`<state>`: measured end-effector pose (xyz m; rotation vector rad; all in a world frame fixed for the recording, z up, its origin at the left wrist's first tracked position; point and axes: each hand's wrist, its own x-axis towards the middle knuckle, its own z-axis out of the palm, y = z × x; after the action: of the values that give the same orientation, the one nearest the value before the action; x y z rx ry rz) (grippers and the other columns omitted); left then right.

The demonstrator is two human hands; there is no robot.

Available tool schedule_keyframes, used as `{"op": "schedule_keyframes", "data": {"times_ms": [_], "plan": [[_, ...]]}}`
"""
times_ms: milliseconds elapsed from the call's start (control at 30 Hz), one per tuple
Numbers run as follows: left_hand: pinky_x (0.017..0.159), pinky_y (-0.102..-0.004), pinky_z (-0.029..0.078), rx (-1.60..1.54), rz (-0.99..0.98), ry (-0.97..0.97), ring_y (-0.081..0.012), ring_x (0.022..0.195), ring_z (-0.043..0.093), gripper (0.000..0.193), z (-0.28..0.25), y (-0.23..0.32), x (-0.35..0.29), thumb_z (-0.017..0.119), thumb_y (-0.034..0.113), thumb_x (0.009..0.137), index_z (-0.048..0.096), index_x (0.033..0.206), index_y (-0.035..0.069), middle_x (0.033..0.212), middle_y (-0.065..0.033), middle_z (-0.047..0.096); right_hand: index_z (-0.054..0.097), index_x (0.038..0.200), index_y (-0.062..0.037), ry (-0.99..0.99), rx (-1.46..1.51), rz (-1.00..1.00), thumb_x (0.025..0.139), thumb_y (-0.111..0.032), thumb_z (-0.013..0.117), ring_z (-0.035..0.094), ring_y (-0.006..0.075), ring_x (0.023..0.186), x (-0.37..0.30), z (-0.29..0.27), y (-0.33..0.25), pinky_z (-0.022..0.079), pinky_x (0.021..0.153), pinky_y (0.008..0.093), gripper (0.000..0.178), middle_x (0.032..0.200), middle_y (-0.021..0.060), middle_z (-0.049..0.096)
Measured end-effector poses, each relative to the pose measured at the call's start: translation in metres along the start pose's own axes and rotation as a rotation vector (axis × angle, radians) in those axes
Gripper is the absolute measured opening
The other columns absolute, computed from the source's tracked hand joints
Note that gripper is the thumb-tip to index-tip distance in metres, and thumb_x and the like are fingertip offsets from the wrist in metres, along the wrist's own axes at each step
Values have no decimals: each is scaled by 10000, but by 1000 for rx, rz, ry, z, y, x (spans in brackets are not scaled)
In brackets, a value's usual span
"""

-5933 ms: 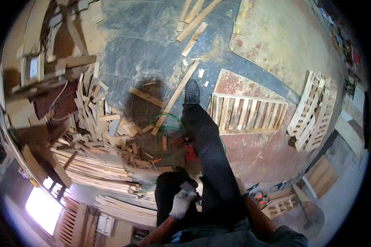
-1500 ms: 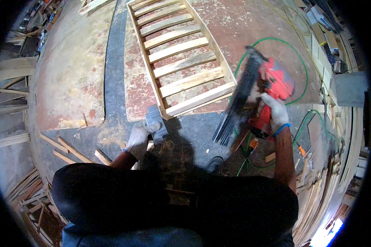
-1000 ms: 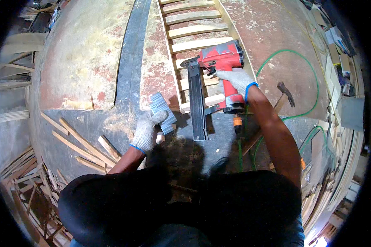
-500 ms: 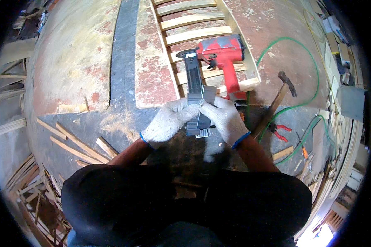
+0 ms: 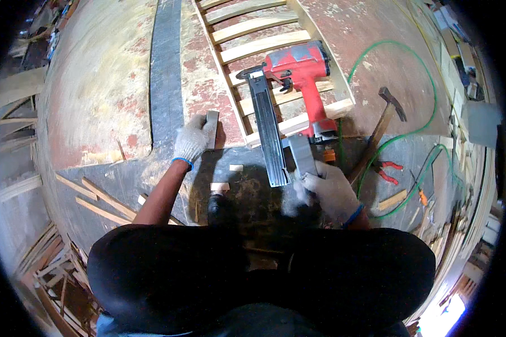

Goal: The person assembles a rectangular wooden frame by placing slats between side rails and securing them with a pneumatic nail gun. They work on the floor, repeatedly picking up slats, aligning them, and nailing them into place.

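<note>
A red pneumatic staple gun (image 5: 312, 98) lies on a ladder-like wooden frame (image 5: 262, 53), its long dark magazine (image 5: 268, 126) reaching toward me. Between the fingers of my gloved left hand (image 5: 191, 140), closed, is a grey strip of staples (image 5: 212, 128), low over the red-stained board. My gloved right hand (image 5: 334, 192) grips another grey staple strip (image 5: 302, 154), right beside the magazine's near end and below the gun's handle. Whether that strip touches the magazine I cannot tell.
A hammer (image 5: 383, 121) lies to the right, with red-handled pliers (image 5: 389, 173) and an orange-handled screwdriver (image 5: 423, 196). A green hose (image 5: 434, 101) loops around them. Wood strips (image 5: 109, 197) lie at the left; small wood blocks (image 5: 236, 168) are between my arms.
My hands have separated from in front of the magazine, each with a staple strip. The left has gone left, the right toward me and to the right. The magazine's near end is now uncovered.
</note>
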<state>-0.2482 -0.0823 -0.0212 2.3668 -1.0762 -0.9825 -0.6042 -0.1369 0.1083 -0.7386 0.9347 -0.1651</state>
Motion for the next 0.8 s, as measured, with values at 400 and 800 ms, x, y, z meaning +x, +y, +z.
{"op": "schedule_keyframes", "data": {"times_ms": [400,800], "plan": [[835,-498,566,594,814,133,-379,1000,674,345,6,144,30,613,149,924,637,1261,78,1126,-163,650,595,1184,11,47,127,237,1060,-200,509,723,279,859,11,7,55,637,727,392,259,1018,135,679],[840,-489,576,633,703,223,-385,1033,660,209,35,149,58,627,117,846,627,1029,17,1047,-191,632,674,1087,4,309,-294,36,995,-237,579,638,204,807,20,2,65,500,753,351,275,879,138,699]]}}
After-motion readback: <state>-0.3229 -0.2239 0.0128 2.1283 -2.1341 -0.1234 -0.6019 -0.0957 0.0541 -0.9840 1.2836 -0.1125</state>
